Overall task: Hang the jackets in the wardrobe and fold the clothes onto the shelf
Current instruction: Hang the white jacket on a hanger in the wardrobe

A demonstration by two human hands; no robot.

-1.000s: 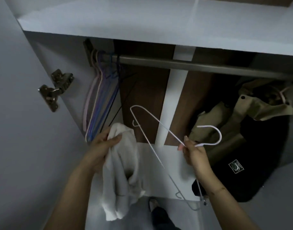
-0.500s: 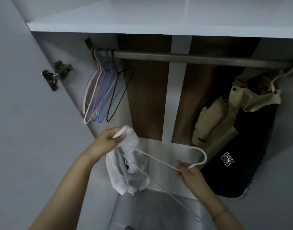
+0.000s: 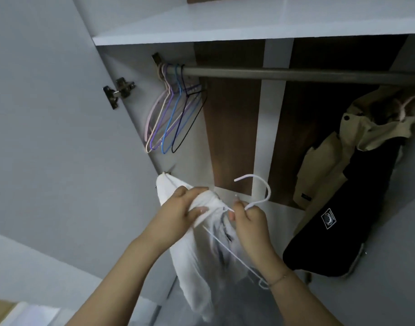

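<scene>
A white garment (image 3: pixel 194 260) hangs in front of the open wardrobe, bunched at its top in my left hand (image 3: pixel 183 210). My right hand (image 3: pixel 248 217) grips a white wire hanger (image 3: pixel 260 187) just under its hook, and the hanger's lower arm runs down inside the cloth. The two hands are close together at the garment's top. Above them the grey hanging rod (image 3: pixel 295 75) crosses the wardrobe under the white shelf (image 3: pixel 248 27).
Several empty coloured hangers (image 3: pixel 175 116) hang at the rod's left end. A beige and black jacket (image 3: pixel 347 184) hangs at the right end. The open door (image 3: pixel 48 114) with its hinge (image 3: pixel 118 92) stands to the left.
My right hand brought the hanger up and left until it met my left hand, and the hanger's arm has slid into the garment. The view tilted and shifted right.
</scene>
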